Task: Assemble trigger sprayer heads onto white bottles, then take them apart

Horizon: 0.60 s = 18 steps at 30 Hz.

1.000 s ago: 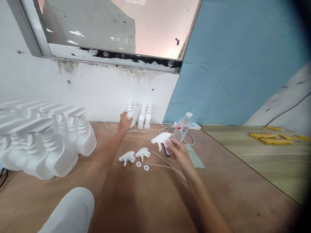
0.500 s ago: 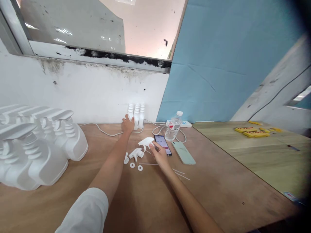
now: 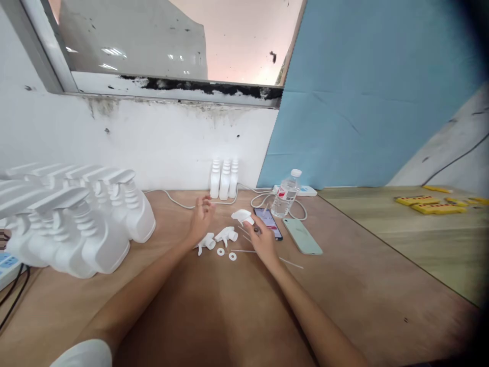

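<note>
My left hand (image 3: 201, 218) hovers over the brown table with fingers loosely spread and nothing in it, just above two white trigger spray heads (image 3: 216, 238) lying on the wood. My right hand (image 3: 262, 238) pinches a third white trigger head (image 3: 242, 216) beside a lit phone (image 3: 268, 223). Two small white washers (image 3: 226, 253) and thin white dip tubes (image 3: 267, 255) lie in front of the hands. Three white bottles without heads (image 3: 224, 178) stand against the wall beyond my left hand.
Several finished white spray bottles (image 3: 76, 219) crowd the table's left side. A water bottle (image 3: 286, 194), a second pale-green phone (image 3: 303, 235), a power strip (image 3: 305, 190) and white cables sit behind. Yellow parts (image 3: 428, 204) lie on the neighbouring table at right.
My left hand has let go of the bottle at the wall, leaving it with the other two, and has drawn back toward the spray heads. My right hand has lowered its trigger head near the phone.
</note>
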### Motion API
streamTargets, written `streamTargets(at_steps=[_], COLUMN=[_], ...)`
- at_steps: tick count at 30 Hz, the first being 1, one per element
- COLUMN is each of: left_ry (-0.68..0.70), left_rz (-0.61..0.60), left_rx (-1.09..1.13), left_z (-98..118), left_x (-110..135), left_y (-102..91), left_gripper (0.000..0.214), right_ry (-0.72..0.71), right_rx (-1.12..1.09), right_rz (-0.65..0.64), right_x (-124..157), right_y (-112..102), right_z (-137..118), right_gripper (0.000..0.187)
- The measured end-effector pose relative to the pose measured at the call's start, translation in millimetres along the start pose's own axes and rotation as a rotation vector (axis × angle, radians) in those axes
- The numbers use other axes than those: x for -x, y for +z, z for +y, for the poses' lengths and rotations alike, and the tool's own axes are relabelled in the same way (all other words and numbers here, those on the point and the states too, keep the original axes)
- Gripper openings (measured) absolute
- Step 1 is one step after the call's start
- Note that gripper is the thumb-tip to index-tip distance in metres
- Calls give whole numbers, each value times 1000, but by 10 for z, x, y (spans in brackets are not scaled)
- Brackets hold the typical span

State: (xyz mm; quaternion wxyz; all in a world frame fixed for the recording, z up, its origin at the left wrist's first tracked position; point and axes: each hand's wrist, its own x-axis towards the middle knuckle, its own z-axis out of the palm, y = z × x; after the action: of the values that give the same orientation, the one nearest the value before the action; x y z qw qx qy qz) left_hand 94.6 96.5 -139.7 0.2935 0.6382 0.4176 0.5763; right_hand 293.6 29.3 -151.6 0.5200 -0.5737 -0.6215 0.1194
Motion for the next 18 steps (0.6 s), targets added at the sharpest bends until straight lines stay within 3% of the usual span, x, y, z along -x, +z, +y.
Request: streamTargets(at_steps=[4, 9, 11, 15, 18], left_ry=[40, -133, -281, -536, -624], left_rz=[-189, -432, -425, -278, -257], left_rx=[147, 308, 466, 786, 944], left_z=[78, 78, 49, -8, -13], left_x=[590, 871, 876, 799, 734], left_y=[-251, -393, -372, -314, -315], left_gripper=[49, 37, 39, 46, 45], right_ry=[-213, -401, -405, -328, -297], right_rx=[-35, -30, -69, -213, -326], right_rz=[-180, -323, -304, -149, -190], right_x=[219, 446, 469, 471, 477], right_y=[121, 218, 209, 126, 62], right_z=[-202, -380, -398, -385, -385], right_gripper=[35, 30, 28, 19, 25])
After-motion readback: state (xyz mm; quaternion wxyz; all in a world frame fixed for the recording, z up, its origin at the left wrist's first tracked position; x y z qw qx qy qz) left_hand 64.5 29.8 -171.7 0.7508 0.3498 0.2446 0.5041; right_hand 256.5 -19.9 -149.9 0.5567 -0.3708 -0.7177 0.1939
